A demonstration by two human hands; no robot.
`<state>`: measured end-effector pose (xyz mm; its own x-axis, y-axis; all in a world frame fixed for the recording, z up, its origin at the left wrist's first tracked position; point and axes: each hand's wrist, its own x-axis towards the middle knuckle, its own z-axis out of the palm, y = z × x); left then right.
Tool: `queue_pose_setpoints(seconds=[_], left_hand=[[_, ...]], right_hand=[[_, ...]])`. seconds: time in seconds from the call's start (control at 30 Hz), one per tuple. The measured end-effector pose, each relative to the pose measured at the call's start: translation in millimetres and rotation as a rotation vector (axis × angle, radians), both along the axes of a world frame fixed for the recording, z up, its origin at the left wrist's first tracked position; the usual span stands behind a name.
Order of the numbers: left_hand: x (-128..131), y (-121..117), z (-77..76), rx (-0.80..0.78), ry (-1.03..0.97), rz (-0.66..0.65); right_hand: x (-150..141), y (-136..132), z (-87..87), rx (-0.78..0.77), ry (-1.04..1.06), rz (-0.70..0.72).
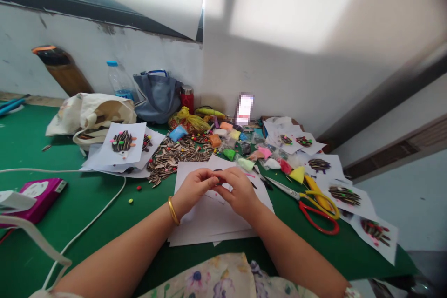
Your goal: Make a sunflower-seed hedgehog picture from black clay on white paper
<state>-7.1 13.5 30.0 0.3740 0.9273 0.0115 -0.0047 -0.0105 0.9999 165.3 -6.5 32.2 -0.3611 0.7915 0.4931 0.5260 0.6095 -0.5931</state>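
"Two bare hands, quick: where are they?"

"Left hand (195, 191) and right hand (240, 191) both over the white sheets (223, 226), middle of the stack, fingertips meeting"

"Pinching something?"

"Can't tell, fingers hide whatever's between; thumbs and forefingers are together at the tips, that much is clear"

"And the paper vs fingers?"

"Directly below them, spreading out on both sides and toward the body; a pink strip (249, 175) shows on it just past the right knuckles. Contact between fingertips and paper, can't tell"

"Nearby stuff?"

"Striped seeds (179, 151) heaped beyond the left hand, coloured packets (246, 164) past the sheets on the right, scissors (288, 189) right of the right hand, loops toward the table edge. Red bead (138, 188) and yellow-green bead (130, 201) left of the left wrist, on the green table (139, 228)"
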Motion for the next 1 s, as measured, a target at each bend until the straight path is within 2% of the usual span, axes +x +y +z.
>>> queue_pose_setpoints(seconds=[0.07, 0.13, 0.23, 0.3, 0.33, 0.4, 0.5, 0.63, 0.77, 1.0], left_hand=[[0, 0, -1.7, 0.031, 0.047, -0.044], [-2, 4, -4.6, 0.099, 0.121, -0.022], [-9, 14, -10.4, 0.258, 0.279, 0.132], [-16, 21, -14.0, 0.414, 0.471, 0.205], [-19, 24, -15.4, 0.476, 0.547, 0.183], [-25, 27, -17.0, 0.563, 0.637, 0.046], [-28, 27, -17.8, 0.587, 0.734, -0.142], [-29, 26, -19.2, 0.587, 0.843, -0.235], [-29, 26, -19.7, 0.618, 0.882, -0.227], [-28, 20, -15.5, 0.629, 0.981, -0.112]], right_hand=[[-1, 1, -2.3, -0.017, 0.033, -0.010], [5, 5, -4.6, -0.037, 0.052, -0.062], [22, 14, -9.7, -0.122, 0.044, -0.187], [34, 22, -15.2, -0.228, 0.018, -0.220], [39, 25, -18.4, -0.278, 0.000, -0.221], [46, 30, -25.0, -0.333, -0.061, -0.206], [49, 34, -32.6, -0.301, -0.165, -0.208], [51, 35, -35.8, -0.271, -0.229, -0.267], [55, 35, -33.4, -0.304, -0.245, -0.274], [52, 21, -35.1, -0.192, -0.308, -0.213]])
